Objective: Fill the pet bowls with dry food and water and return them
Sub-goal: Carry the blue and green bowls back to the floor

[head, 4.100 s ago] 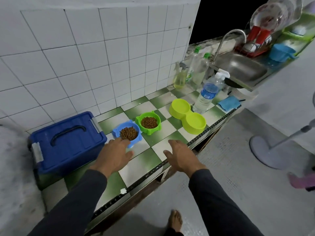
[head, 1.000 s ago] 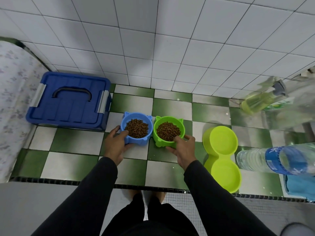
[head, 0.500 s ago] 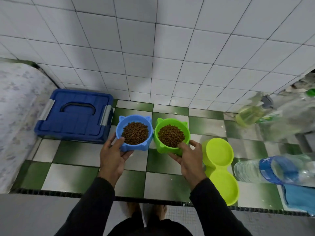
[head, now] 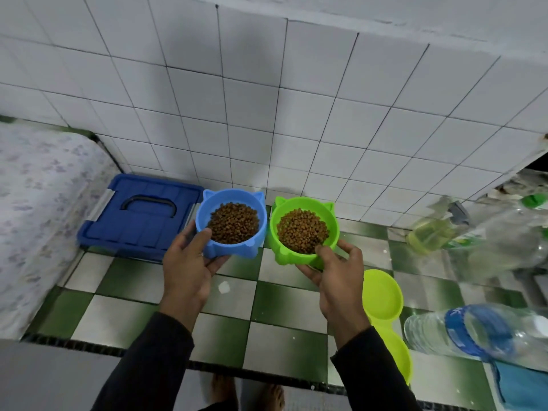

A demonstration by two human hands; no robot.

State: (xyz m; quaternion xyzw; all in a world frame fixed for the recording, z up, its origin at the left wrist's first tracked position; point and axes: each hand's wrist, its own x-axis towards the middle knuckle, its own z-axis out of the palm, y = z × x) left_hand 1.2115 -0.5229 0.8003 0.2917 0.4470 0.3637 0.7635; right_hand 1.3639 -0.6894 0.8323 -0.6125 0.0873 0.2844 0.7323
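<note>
Two hands, two kibble-filled bowls — left hand [head: 186, 268] grips blue bowl [head: 232, 222], right hand [head: 335, 275] grips green bowl [head: 302, 229].

Head view, 1 camera, wide-angle: sitting at the person's head height and looking forward and steeply down onto the checkered counter [head: 284, 295], with the white tiled wall [head: 296, 99] filling the upper half. Standing close: both sleeved forearms are entering from the bottom edge, and the left hand [head: 186, 268] and right hand [head: 338, 280] are sitting near frame centre. Bare feet are showing at the bottom edge, below the counter. Edges are bending and smearing, notably at right. No second view sharing the scene.
</note>
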